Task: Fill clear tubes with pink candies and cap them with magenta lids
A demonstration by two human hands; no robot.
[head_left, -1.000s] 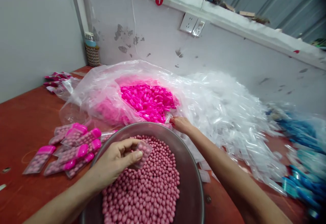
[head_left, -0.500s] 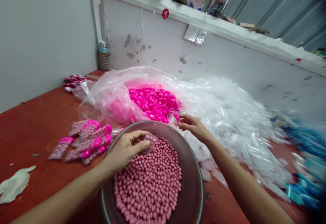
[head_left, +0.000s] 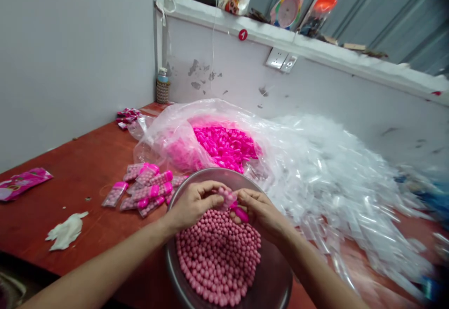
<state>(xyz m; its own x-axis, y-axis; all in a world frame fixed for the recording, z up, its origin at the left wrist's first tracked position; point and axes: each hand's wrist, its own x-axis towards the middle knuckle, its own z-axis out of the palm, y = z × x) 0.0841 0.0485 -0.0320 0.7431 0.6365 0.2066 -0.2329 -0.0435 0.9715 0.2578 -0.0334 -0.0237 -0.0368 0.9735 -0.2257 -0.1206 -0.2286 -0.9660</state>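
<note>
Above a metal bowl [head_left: 277, 271] of pink balls [head_left: 220, 257], my left hand [head_left: 196, 201] pinches a small clear case [head_left: 227, 197] filled with pink balls. My right hand [head_left: 259, 213] is close beside it, its fingertips at the case's right end and closed on a bright pink cap [head_left: 241, 214]. The cap hangs just below the case; whether the two touch is hard to tell. Behind the bowl, a clear plastic bag [head_left: 168, 131] lies open around many pink caps [head_left: 224, 145]. Filled cases with pink caps [head_left: 149, 191] lie left of the bowl.
Clear empty cases [head_left: 336, 173] form a large heap on the right, with blue items beyond. On the red table [head_left: 101, 159] lie a white scrap [head_left: 66, 231] and a pink packet [head_left: 24, 182]. A shelf [head_left: 298, 42] holding small objects runs along the wall.
My right hand has come from the edge of the cap pile to the case in my left hand, bringing a pink cap. The camera view has shifted left.
</note>
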